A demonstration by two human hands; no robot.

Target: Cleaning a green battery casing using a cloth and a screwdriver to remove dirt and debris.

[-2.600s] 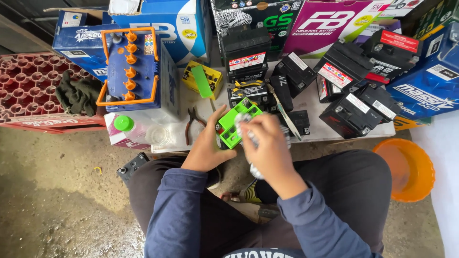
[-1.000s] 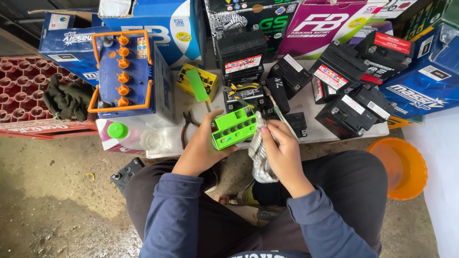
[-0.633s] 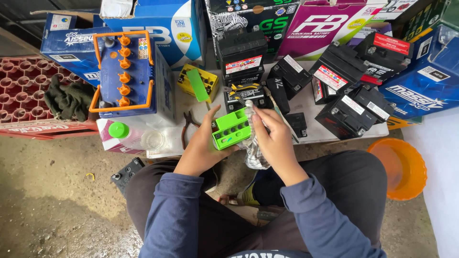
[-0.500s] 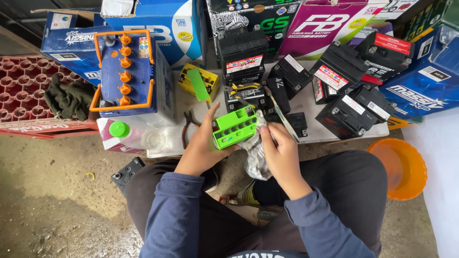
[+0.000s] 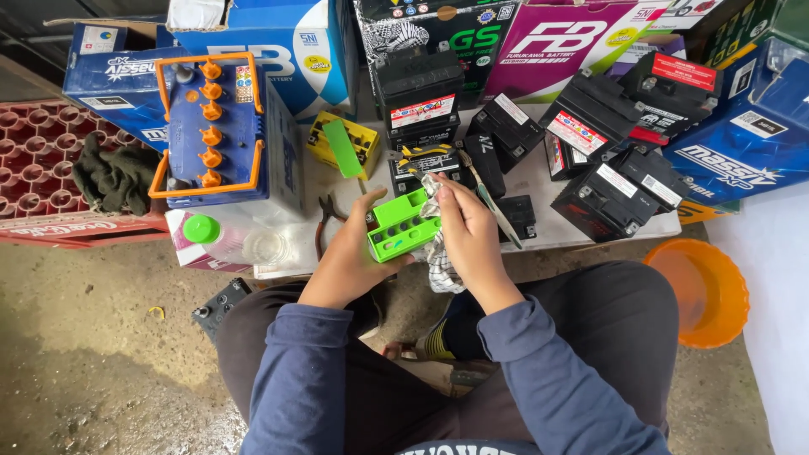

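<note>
Above near edge of tabletop (image 5: pixel 539 181), over person's lap: small green battery (image 5: pixel 399 227), long axis left-right, far end tilted up. Left hand (image 5: pixel 350 253), grip wrapped round battery's left side and underside. Right hand (image 5: pixel 466 227) at battery's right end, grip pinched on checked cloth (image 5: pixel 438 261), pressing cloth against right top corner; pliers (image 5: pixel 323 221) just left.

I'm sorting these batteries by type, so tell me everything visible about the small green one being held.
The green battery is a small bright-green plastic block, its top showing a row of round holes. It is held tilted above the low board's edge. The left hand grips its left side; the right hand presses a checked cloth against its right end.
</note>
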